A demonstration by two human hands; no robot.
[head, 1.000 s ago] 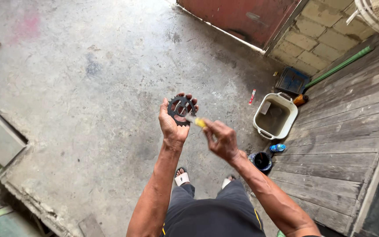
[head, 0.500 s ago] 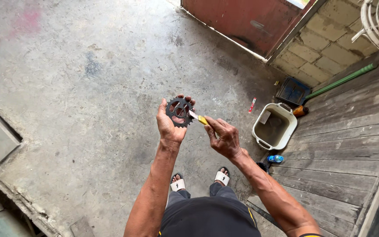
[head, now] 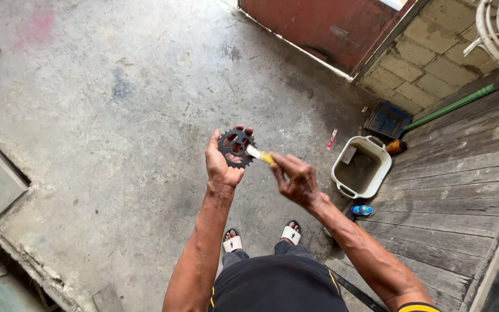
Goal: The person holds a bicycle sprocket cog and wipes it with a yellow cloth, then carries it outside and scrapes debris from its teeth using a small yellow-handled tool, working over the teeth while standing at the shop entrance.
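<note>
- Head view is showing the person's left hand [head: 222, 167] gripping one black toothed sprocket [head: 237, 148] at chest height, fingers curled round its rim from 8 o'clock, the ring standing nearly flat to the camera.
- Compared with half a second back, the sprocket is facing the camera more openly, its centre hole now clear; a second ago it was lying darker and more bunched in the palm.
- Her or his right hand [head: 297, 179] is pinching one small brush with a yellow handle [head: 259, 155], the pale bristle end touching the sprocket's edge at 3 o'clock. Earlier the brush tip was sitting just short of the teeth.
- Both feet in white sandals [head: 261, 238] have been drawing in closer beneath the body: two sandals, side by side.
- Out at 2 o'clock from the hands, one cream plastic tub [head: 361, 167] is sitting on the concrete floor [head: 116, 115], one blue crate [head: 386, 120] beyond it, one green pole [head: 450, 106] lying across the wooden planks [head: 463, 185].
- One blue-capped bottle [head: 361, 210] is lying just below the tub.
</note>
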